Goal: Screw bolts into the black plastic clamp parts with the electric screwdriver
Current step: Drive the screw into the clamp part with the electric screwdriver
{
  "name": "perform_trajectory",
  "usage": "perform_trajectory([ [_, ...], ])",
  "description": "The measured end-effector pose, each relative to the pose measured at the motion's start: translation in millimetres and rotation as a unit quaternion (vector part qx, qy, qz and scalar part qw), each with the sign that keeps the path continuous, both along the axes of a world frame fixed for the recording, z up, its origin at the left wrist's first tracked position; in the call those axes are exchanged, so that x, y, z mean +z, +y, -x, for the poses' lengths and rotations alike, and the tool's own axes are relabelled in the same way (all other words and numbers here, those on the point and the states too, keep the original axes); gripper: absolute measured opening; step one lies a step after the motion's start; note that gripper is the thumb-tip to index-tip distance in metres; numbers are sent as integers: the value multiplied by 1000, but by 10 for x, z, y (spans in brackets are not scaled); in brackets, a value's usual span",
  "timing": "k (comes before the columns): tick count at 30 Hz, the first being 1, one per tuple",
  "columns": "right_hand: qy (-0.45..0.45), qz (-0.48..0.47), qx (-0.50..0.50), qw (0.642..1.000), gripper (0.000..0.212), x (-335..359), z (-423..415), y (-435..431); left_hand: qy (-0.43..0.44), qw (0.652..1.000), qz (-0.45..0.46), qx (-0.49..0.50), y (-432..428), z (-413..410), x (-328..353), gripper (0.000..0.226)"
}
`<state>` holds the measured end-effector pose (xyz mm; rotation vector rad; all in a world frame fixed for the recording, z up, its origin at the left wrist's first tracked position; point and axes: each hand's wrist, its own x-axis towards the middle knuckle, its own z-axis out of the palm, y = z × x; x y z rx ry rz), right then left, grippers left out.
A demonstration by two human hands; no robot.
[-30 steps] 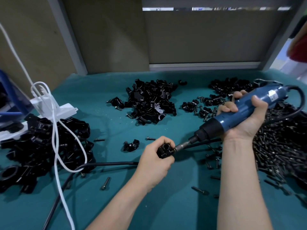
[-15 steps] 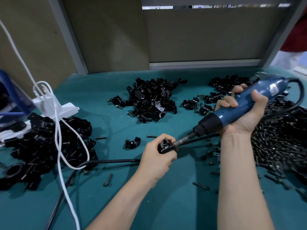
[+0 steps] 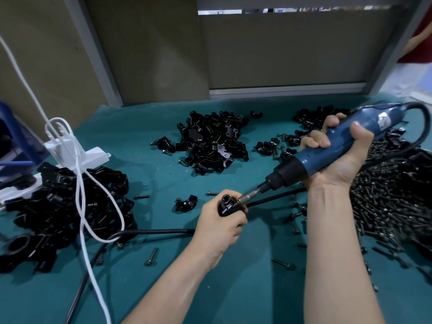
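My left hand (image 3: pixel 221 226) grips a black plastic clamp part (image 3: pixel 227 205) just above the teal table (image 3: pixel 245 288), near its middle. My right hand (image 3: pixel 336 157) holds the blue electric screwdriver (image 3: pixel 339 141), which slants down to the left. Its metal bit (image 3: pixel 249 197) meets the right side of the clamp part, where a bolt head sits. A single clamp part (image 3: pixel 185 202) lies loose on the mat to the left of my left hand.
Piles of black clamp parts lie at the back centre (image 3: pixel 210 142), back right (image 3: pixel 311 118) and left (image 3: pixel 60 211). A heap of black bolts (image 3: pixel 392 206) fills the right side. White cable (image 3: pixel 79 183), black cord (image 3: pixel 145 232) and stray bolts cross the mat. A person in red (image 3: pixel 418 38) stands top right.
The screwdriver and both hands have lifted slightly and the tool tilts steeper. The bit stays on the held clamp part. The person at the top right has shifted.
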<state>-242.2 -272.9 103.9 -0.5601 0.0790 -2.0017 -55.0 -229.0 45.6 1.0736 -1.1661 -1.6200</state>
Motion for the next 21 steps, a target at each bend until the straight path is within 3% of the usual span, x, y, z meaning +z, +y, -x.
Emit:
perform_trajectory([
  [5, 8, 6, 7, 1000, 48, 2, -2, -1, -4, 1000, 8, -2, 16, 0, 4, 40],
  [11, 1, -20, -18, 1000, 19, -31, 19, -29, -7, 1000, 9, -6, 7, -6, 17, 48],
  [14, 5, -28, -22, 999, 14, -40, 35, -37, -4, 1000, 4, -8, 15, 0, 18, 48],
  [16, -2, -22, -10, 1000, 22, -37, 35, -33, -5, 1000, -1, -12, 16, -4, 30, 47],
  [18, -11, 14, 18, 1000, 44, -48, 33, -24, 1, 999, -23, -29, 6, -26, 50, 48],
  [21, -37, 67, 55, 996, 58, -93, 64, 35, 25, 990, -104, -93, -4, -87, 79, 42],
])
